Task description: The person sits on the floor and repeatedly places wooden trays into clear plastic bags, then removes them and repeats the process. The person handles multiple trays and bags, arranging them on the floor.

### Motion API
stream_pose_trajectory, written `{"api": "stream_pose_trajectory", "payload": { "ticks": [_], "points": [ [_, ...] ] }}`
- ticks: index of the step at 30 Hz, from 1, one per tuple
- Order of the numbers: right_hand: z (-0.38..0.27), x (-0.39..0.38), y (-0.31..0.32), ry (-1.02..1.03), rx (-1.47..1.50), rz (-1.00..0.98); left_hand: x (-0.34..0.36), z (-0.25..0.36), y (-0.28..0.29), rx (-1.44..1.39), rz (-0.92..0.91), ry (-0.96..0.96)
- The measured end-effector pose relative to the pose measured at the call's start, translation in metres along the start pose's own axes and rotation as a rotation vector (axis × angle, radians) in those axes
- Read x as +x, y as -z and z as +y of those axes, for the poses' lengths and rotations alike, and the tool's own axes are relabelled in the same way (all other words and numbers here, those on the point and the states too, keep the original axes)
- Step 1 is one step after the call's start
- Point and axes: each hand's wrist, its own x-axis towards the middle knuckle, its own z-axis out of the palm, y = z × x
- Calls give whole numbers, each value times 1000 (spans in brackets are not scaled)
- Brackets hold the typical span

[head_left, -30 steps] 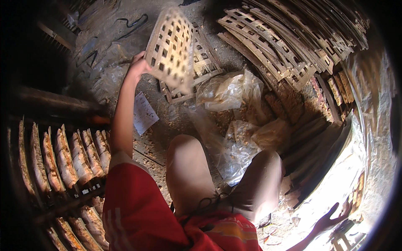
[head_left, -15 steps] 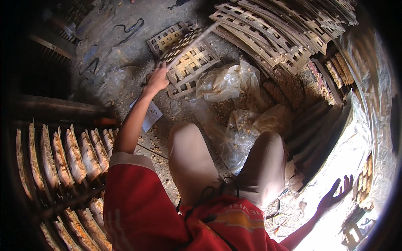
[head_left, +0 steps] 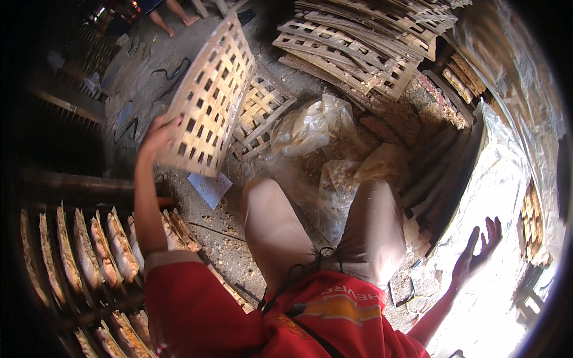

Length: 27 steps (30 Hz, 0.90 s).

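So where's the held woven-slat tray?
Head view, upper left: the woven-slat tray is in the left hand, partly hiding another lattice tray.

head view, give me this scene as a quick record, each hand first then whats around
left hand: gripping the left edge of a woven panel
held panel: tilted, open square lattice, tan
right hand: open, fingers spread, nothing visible in it; nearest a glaring pale sheet, contact unclear
behind held panel: second woven panel, partly hidden
upper right: stack of lattice panels
ahead of knees: crumpled clear plastic
lower left: row of coated strips on edge
top: another person's bare legs
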Motion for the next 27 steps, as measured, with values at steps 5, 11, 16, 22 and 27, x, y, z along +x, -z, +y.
{"api": "stream_pose_trajectory", "payload": {
  "ticks": [5, 11, 16, 22, 27],
  "points": [
    [-54, 3, -38, -29, 362, -219, -132, 21, 83, -212, 107, -60],
    [-133, 25, -93, 306, 514, -409, -175, 6, 123, -606, -272, -770],
    [-162, 51, -75, -20, 1088, -477, -136, 26, 60, -894, -448, -691],
    [-52, 80, 22, -567, 905, 131, -224, 207, -181, -897, -1018, -691],
    [97, 77, 137, -819, 680, 298, -180, 213, -290, -101, -1545, -793]
  ]
}}
